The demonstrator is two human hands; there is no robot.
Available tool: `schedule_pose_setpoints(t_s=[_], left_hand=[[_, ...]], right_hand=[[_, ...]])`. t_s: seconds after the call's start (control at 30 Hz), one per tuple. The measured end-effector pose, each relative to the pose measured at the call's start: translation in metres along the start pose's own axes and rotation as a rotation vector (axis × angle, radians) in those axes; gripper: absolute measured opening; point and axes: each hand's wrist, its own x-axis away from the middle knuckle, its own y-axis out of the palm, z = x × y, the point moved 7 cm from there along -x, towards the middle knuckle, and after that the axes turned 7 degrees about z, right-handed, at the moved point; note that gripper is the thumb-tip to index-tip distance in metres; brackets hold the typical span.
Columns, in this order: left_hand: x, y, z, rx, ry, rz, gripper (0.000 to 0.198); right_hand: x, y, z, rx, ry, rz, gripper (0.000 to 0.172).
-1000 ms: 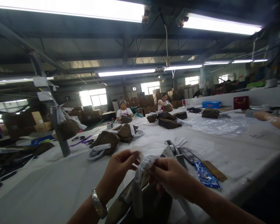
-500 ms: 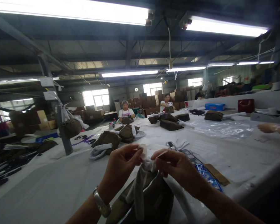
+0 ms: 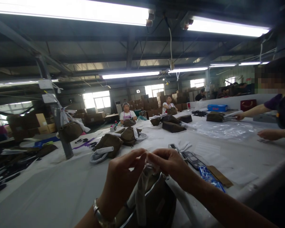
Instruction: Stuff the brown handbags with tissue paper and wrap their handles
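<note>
An olive-brown bag (image 3: 160, 199) with a silver zipper stands on the table right before me. White wrapping paper (image 3: 141, 199) hangs over its top, and a white-wrapped strap (image 3: 181, 198) runs down its right side. Above the bag, my left hand (image 3: 130, 167) pinches the thin white wrapping at its thumb and fingertips. My right hand (image 3: 167, 163) pinches the same wrapping, its fingertips touching those of the left. The fingers partly hide the piece between them.
More brown bags (image 3: 109, 144) lie ahead on the white table (image 3: 68, 190). A blue packet (image 3: 211, 179) and brown card (image 3: 219, 175) lie at right. A co-worker's hand (image 3: 270, 134) is beside clear plastic (image 3: 228, 129). A metal post (image 3: 65, 139) rises at left.
My hands have come together; before, they held the white wrapping with a gap between them. At right, a co-worker has leaned into view and reaches to a brown bag's wrapped strap.
</note>
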Motion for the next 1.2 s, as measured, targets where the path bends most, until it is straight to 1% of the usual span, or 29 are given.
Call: schedule_pose_setpoints(t_s=[0.1,0.17,0.23,0.33,0.4,0.5,0.57,0.63,0.73,0.8,0.87,0.93,0.97,1.03,1.1,1.13,1.2], left_hand=[[0.006,-0.003,0.011,-0.068,0.161,-0.037,0.018],[0.007,-0.003,0.013,-0.093,0.193,-0.074,0.018],[0.004,-0.004,0.01,-0.079,0.141,-0.085,0.018],[-0.002,-0.004,0.001,0.022,-0.034,-0.089,0.014],[-0.006,0.0,-0.004,0.105,-0.148,-0.12,0.02],[-0.009,0.005,-0.006,0.187,-0.245,-0.173,0.025],[-0.01,0.008,-0.006,0.226,-0.272,-0.199,0.025],[-0.012,0.008,-0.005,0.256,-0.292,-0.206,0.025],[-0.014,0.006,-0.002,0.246,-0.269,-0.156,0.022],[-0.014,0.003,0.002,0.225,-0.217,-0.106,0.019],[-0.012,0.003,0.002,0.225,-0.189,-0.074,0.017],[-0.011,0.003,-0.007,0.262,-0.219,-0.055,0.017],[-0.011,0.002,-0.014,0.3,-0.243,-0.022,0.016],[-0.014,-0.006,-0.03,0.385,-0.292,0.095,0.015],[-0.019,-0.013,-0.045,0.45,-0.336,0.198,0.019],[-0.02,-0.015,-0.05,0.462,-0.355,0.21,0.024],[-0.018,-0.013,-0.054,0.434,-0.383,0.147,0.04]], right_hand=[[0.001,0.003,0.001,-0.077,-0.024,-0.039,0.043],[0.001,0.005,0.001,-0.095,-0.054,-0.044,0.042],[0.001,0.005,0.002,-0.09,-0.074,-0.018,0.039],[0.0,0.002,0.0,-0.103,-0.108,0.05,0.036],[0.001,-0.001,-0.006,-0.025,-0.175,0.088,0.037],[0.004,-0.004,-0.021,0.255,-0.384,0.124,0.032],[0.008,-0.003,-0.033,0.467,-0.565,0.162,0.028],[0.014,-0.003,-0.043,0.626,-0.749,0.209,0.022],[0.025,-0.001,-0.056,0.712,-1.007,0.247,0.009],[0.029,0.001,-0.06,0.72,-1.103,0.211,0.009],[0.03,0.004,-0.059,0.748,-1.135,0.158,0.013],[0.029,0.006,-0.053,0.815,-1.138,0.119,0.015],[0.03,0.008,-0.048,0.862,-1.151,0.096,0.014],[0.033,0.011,-0.035,0.932,-1.165,0.057,0.014],[0.038,0.011,-0.021,0.947,-1.159,0.059,0.013],[0.041,0.01,-0.014,0.934,-1.142,0.077,0.014],[0.05,0.005,0.0,0.848,-1.066,0.134,0.021]])
